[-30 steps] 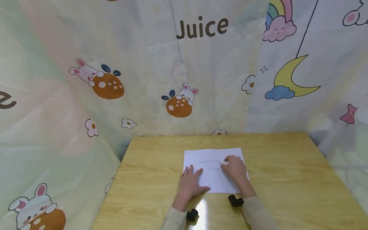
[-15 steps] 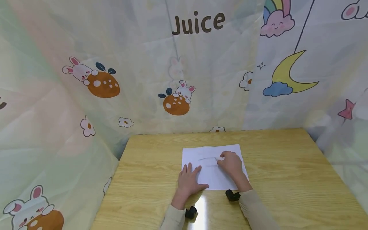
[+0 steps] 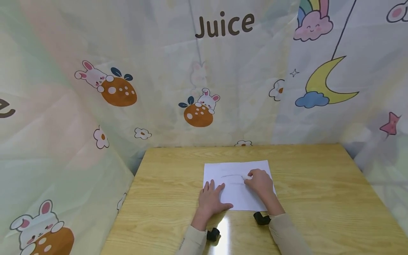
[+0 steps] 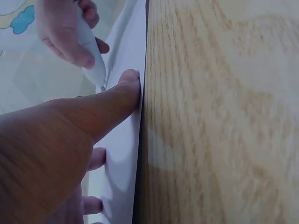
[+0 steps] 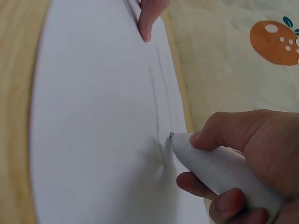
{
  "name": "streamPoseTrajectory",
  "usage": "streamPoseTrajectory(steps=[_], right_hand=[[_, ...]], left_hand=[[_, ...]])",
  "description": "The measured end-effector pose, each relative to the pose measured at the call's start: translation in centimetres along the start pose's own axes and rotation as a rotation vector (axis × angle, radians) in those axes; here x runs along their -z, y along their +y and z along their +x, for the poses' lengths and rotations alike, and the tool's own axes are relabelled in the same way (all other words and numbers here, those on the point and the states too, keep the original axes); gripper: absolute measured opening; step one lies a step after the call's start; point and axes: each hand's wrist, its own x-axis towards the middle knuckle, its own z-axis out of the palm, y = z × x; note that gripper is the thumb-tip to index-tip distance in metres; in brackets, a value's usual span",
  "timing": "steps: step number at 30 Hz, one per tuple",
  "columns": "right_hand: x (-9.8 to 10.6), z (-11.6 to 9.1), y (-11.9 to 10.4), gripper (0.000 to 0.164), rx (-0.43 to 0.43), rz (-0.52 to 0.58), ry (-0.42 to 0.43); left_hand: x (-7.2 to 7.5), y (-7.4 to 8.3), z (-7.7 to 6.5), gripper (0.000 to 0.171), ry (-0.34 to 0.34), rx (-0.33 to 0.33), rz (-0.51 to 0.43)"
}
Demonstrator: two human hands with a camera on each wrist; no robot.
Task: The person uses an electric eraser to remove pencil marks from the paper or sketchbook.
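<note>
A white sheet of paper (image 3: 243,201) lies on the wooden table. My left hand (image 3: 211,202) rests on its left side with fingers spread; in the left wrist view the thumb (image 4: 114,100) presses near the paper's edge. With curled thumb and fingers, my right hand (image 3: 262,184) grips a thick white pen (image 5: 217,170), tilted, its small dark tip at the paper. Two faint grey lines (image 5: 159,98) run across the sheet, and the tip stands at the right end of the upper one. Whether the tip touches the paper is hard to tell.
The wooden table (image 3: 165,198) extends on both sides of the paper. Behind it hangs a printed cloth (image 3: 165,117) with rabbits, oranges and a moon. A black wrist-worn piece (image 3: 213,234) sits by the left sleeve, another black piece (image 3: 262,218) by the right.
The head view shifts slightly left and back. My left hand stays on the paper, and my right hand keeps the pen near the upper line's right end with little visible movement.
</note>
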Motion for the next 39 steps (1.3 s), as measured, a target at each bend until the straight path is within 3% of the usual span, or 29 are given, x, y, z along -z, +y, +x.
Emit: streamPoseTrajectory(steps=[22, 32, 39], right_hand=[[-0.1, -0.4, 0.7, 0.028, 0.014, 0.002, 0.038], [-1.1, 0.2, 0.0, 0.03, 0.025, 0.011, 0.026], [-0.4, 0.1, -0.2, 0.027, 0.038, 0.0, 0.036]], left_hand=[[-0.8, 0.1, 0.0, 0.087, -0.013, 0.005, 0.007], [-0.3, -0.2, 0.0, 0.087, -0.022, 0.025, 0.007], [-0.2, 0.0, 0.1, 0.086, -0.007, 0.009, 0.0]])
